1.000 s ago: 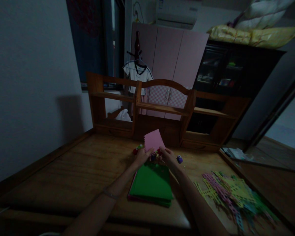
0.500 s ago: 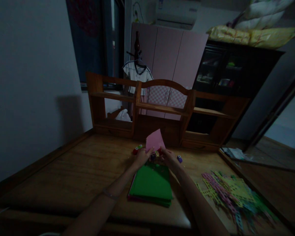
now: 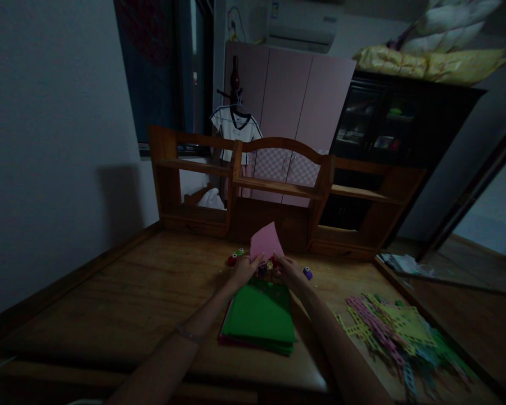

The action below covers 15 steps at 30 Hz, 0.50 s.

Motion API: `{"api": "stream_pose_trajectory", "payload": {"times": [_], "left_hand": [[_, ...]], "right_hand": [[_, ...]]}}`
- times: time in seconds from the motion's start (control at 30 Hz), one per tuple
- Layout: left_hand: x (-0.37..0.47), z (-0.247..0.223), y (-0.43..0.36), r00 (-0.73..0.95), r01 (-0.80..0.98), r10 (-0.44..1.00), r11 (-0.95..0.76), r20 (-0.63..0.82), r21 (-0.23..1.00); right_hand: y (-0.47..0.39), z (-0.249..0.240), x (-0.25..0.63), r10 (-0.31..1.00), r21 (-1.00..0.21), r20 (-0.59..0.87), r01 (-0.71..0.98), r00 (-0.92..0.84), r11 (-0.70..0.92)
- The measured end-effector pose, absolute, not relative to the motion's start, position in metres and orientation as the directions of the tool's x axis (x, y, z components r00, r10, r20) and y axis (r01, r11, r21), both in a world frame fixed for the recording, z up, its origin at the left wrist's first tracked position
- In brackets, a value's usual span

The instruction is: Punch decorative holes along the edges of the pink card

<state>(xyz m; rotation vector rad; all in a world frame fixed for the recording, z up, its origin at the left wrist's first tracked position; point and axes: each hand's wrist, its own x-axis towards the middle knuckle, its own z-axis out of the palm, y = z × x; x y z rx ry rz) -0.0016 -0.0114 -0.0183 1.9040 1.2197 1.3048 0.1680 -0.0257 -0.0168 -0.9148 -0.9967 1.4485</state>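
A pink sheet (image 3: 266, 241), perhaps paper or thin foam, is held up between my two hands over the table. My left hand (image 3: 247, 270) pinches its lower left corner, and my right hand (image 3: 287, 267) grips the lower right. Just below lies a stack of green sheets (image 3: 259, 315), with a darker reddish sheet showing at its lower left edge. Small bits, too dim to make out, lie between my hands and the stack. Beside my left hand are a red hole punch-like piece (image 3: 232, 260) and a green one (image 3: 240, 252). A similar purple piece (image 3: 307, 273) sits right of my right hand.
A tangled heap of punched pink, yellow and green sheet scraps (image 3: 396, 332) covers the table's right side. A wooden shelf unit (image 3: 274, 185) runs along the back of the wooden table (image 3: 152, 292). A wall (image 3: 59, 169) stands at the left.
Almost nothing differs. Both hands keep the pink sheet in the same place, with only a slight shift of the right fingers.
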Motion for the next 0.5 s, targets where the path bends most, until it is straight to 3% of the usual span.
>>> {"api": "stream_pose_trajectory", "payload": {"times": [0.33, 0.5], "left_hand": [[-0.0020, -0.0128, -0.0149, 0.074, 0.348, 0.914, -0.399, 0.399, 0.848], [-0.0010, -0.0119, -0.0157, 0.066, 0.310, 0.924, -0.377, 0.376, 0.873]], "right_hand": [[-0.0269, -0.0150, 0.1704, 1.000, -0.957, -0.007, -0.291, -0.015, -0.011], [-0.0259, -0.0157, 0.1700, 0.998, -0.941, -0.015, -0.337, -0.066, -0.036]]}}
